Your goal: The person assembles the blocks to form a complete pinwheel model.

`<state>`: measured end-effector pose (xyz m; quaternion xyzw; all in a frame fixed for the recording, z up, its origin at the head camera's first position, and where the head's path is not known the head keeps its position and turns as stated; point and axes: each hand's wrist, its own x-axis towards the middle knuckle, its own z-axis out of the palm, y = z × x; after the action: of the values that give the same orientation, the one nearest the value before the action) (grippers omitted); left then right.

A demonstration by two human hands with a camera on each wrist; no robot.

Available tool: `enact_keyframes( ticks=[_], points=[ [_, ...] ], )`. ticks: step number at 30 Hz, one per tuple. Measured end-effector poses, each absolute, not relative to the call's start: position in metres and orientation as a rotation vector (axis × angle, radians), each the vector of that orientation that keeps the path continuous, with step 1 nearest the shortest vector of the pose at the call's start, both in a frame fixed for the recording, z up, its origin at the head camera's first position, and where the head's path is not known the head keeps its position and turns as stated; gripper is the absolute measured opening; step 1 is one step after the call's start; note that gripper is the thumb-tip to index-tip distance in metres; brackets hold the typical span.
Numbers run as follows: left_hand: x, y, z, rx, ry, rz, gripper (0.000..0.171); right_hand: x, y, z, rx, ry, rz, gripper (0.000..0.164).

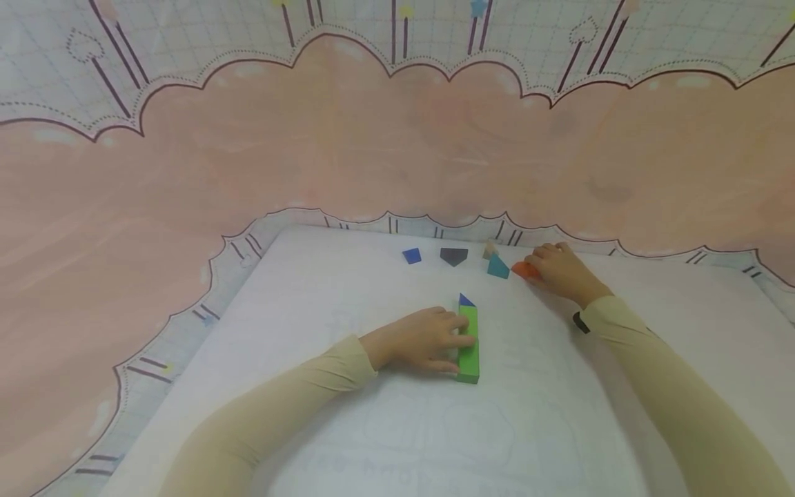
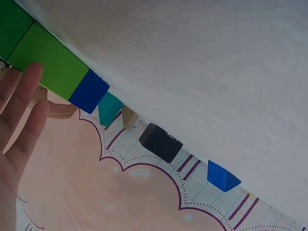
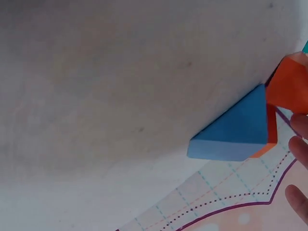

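My left hand [image 1: 425,338] rests on a row of green blocks [image 1: 469,362] with its fingers laid across the top. In the left wrist view, straight fingertips touch the light green block [image 2: 50,62], and a dark blue triangular block [image 2: 90,91] adjoins its far end. Toward the back right, my right hand [image 1: 562,273] holds an orange block [image 1: 523,270] under curled fingers; its thumb is hidden. The right wrist view has this orange block [image 3: 290,84] at the edge, beside a blue triangular block [image 3: 236,125] with more orange behind it.
Along the back of the white table [image 1: 348,290] lie a teal block [image 1: 498,267], a wood-coloured block [image 1: 489,250], a dark grey block [image 1: 454,256] and a blue block [image 1: 412,255]. A pink patterned sheet [image 1: 404,152] rises behind them.
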<state>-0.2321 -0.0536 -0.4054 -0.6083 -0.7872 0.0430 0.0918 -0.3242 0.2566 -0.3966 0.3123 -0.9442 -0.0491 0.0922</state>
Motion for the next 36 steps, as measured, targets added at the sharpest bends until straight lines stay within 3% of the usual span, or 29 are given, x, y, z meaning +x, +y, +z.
enact_keyframes(
  ticks=[18,36],
  points=[
    [-0.231,-0.053,-0.403,-1.806,-2.361,0.126,0.045,-0.318,0.246,-0.396,1.147,-2.626,0.019,0.029],
    [-0.233,-0.054,-0.407,-1.809,-2.356,0.115,0.045,-0.313,0.244,-0.394,1.114,-2.731,-0.057,0.031]
  ],
)
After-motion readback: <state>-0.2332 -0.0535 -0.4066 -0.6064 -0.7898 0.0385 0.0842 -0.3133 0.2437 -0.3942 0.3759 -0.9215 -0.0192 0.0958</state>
